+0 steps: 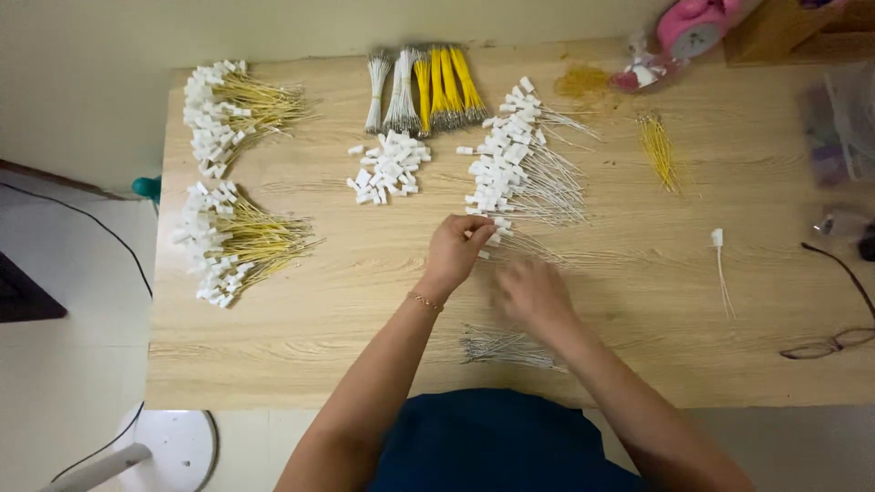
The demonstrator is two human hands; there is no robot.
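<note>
Our left hand (458,248) is curled, its fingertips pinched on a small white plastic connector (493,239) at the near end of the row of white-wire leads (524,173). Our right hand (531,293) is blurred; it lies palm down just beside the left, over thin white wires that trail to the right, and we cannot tell whether it has hold of anything or how far its fingers are parted.

The connector sits on the wooden table (383,282), a little right of centre, touching the lowest leads of that row. The row runs away from us up the table, each white wire ending in a white connector housing on its left side.

Near our right forearm, by the near edge, lies a loose bundle of bare white wires (506,348). Left of the row is a small heap of loose white connectors (387,166). Behind that heap lie tied bundles of white wires (392,91) and yellow wires (448,87) side by side. On the left part of the table are two piles of yellow-wire leads with white connectors, one far (232,114) and one nearer (232,241). To the right lie a small sheaf of yellow wires (658,150) and a single white lead with its connector (720,264), well apart from our hands. A pair of glasses (834,339) rests by the right edge.
</note>
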